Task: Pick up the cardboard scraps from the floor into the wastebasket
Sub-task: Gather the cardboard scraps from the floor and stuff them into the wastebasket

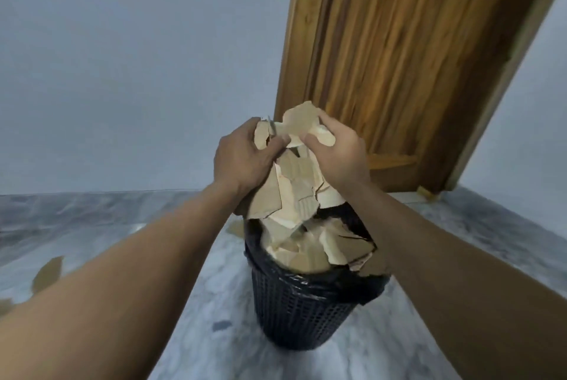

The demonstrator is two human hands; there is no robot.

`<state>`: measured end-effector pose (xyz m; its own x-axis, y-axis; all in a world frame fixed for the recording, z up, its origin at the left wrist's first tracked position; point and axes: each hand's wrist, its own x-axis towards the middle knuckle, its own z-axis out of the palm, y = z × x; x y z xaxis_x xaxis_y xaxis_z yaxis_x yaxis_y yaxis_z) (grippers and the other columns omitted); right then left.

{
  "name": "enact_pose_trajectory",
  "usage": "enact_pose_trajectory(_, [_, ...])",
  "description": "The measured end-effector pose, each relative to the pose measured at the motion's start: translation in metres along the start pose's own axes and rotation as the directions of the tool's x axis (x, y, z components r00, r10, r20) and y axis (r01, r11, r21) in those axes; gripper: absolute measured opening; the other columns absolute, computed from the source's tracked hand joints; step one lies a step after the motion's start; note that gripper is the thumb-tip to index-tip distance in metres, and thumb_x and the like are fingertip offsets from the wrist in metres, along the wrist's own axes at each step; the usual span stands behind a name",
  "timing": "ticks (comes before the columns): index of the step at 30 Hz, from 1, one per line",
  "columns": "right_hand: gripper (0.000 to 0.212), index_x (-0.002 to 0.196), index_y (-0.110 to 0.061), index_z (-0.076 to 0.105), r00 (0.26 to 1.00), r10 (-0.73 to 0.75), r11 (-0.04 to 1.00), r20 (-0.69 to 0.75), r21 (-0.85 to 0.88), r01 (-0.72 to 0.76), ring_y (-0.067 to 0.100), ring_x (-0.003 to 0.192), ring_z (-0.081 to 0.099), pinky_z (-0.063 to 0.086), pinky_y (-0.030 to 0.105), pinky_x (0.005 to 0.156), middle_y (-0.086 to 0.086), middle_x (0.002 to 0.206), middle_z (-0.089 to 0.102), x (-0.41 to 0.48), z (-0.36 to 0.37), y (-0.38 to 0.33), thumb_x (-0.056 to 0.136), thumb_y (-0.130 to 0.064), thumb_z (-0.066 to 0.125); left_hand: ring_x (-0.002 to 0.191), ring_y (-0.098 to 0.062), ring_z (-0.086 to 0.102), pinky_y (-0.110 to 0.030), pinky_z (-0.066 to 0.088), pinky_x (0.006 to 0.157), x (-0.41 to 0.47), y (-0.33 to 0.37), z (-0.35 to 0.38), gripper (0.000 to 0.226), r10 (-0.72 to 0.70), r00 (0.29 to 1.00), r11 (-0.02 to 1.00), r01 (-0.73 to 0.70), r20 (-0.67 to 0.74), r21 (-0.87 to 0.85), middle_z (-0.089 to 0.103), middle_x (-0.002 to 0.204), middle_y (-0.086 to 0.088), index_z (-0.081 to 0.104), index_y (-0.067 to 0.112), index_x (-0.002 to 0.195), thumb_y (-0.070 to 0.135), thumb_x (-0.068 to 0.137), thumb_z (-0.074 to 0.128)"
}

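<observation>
Dim, flat, cool light; soft blur, perhaps fisheye-bent edges.

Cardboard scraps (310,244) crowd the wastebasket (302,312) mouth to its rim, leaving little way in, while marble floor (214,287) lies open around it except loose pieces at nine o'clock (47,272) and the door (408,72) at one o'clock.

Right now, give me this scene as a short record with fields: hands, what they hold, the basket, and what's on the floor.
left hand: closed on the cardboard bundle
right hand: closed on the same bundle
bundle position: held above the wastebasket
wastebasket: dark mesh, black liner, scraps heaped past the rim
floor scraps: a few pieces at left, one small piece behind the basket
backdrop: wooden door, pale wall
</observation>
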<state>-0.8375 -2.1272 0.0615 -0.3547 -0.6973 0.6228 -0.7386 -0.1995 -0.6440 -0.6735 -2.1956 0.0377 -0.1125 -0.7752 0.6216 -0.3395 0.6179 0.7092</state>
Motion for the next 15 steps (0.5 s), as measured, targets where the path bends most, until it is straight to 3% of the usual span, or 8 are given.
enact_pose_trajectory(4, [0.054,0.149,-0.025,0.051,0.989,0.092,0.986,-0.115,-0.126,-0.107,0.014,0.126,0.058,0.042,0.025,0.089,-0.006,0.140,0.062,-0.017,-0.026,0.046,0.098,-0.038,0.061,0.091,-0.013,0.066,-0.036,0.055,0.082,-0.009,0.008,0.065,0.039,0.009,0.990,0.999,-0.004,0.140,-0.036,0.073,0.095,0.015,0.068,0.034,0.106,0.067,0.085,0.064])
enact_pose_trajectory(6, [0.051,0.150,-0.025,0.049,0.981,0.163,0.953,-0.109,-0.238,-0.185,0.019,0.131,0.054,0.040,0.030,0.094,-0.002,0.146,0.057,-0.027,-0.029,0.065,0.102,-0.041,0.050,0.095,-0.016,0.066,-0.036,0.053,0.083,-0.019,0.001,0.087,0.043,-0.023,0.963,0.999,0.032,0.269,-0.027,0.070,0.096,0.015,0.067,0.032,0.106,0.069,0.084,0.064])
enact_pose_trajectory(9, [0.049,0.152,-0.026,0.047,0.948,0.315,0.907,0.038,-0.305,-0.290,0.022,0.141,0.045,0.035,0.039,0.110,0.000,0.154,0.049,-0.039,-0.032,0.082,0.106,-0.042,0.039,0.119,-0.028,0.061,-0.042,0.050,0.099,-0.032,-0.013,0.094,0.078,-0.106,0.891,0.993,0.068,0.441,0.100,0.069,0.124,0.001,0.059,0.029,0.136,0.081,0.079,0.058])
enact_pose_trajectory(12, [0.048,0.151,-0.021,0.047,0.891,0.418,0.882,0.178,-0.314,-0.351,0.023,0.144,0.039,0.030,0.037,0.114,0.003,0.157,0.044,-0.047,-0.033,0.080,0.108,-0.040,0.036,0.134,-0.031,0.052,-0.043,0.045,0.108,-0.045,-0.022,0.076,0.097,-0.109,0.888,0.987,0.042,0.446,0.157,0.057,0.145,-0.008,0.039,0.028,0.155,0.085,0.078,0.053])
enact_pose_trajectory(15, [0.051,0.152,-0.018,0.046,0.886,0.412,0.890,0.212,-0.303,-0.341,0.022,0.146,0.037,0.028,0.035,0.116,0.002,0.159,0.042,-0.059,-0.023,0.061,0.109,-0.042,0.036,0.140,-0.027,0.047,-0.039,0.039,0.111,-0.061,-0.026,0.044,0.085,-0.075,0.928,0.996,0.052,0.364,0.073,0.052,0.152,-0.005,0.038,0.030,0.156,0.078,0.087,0.048])
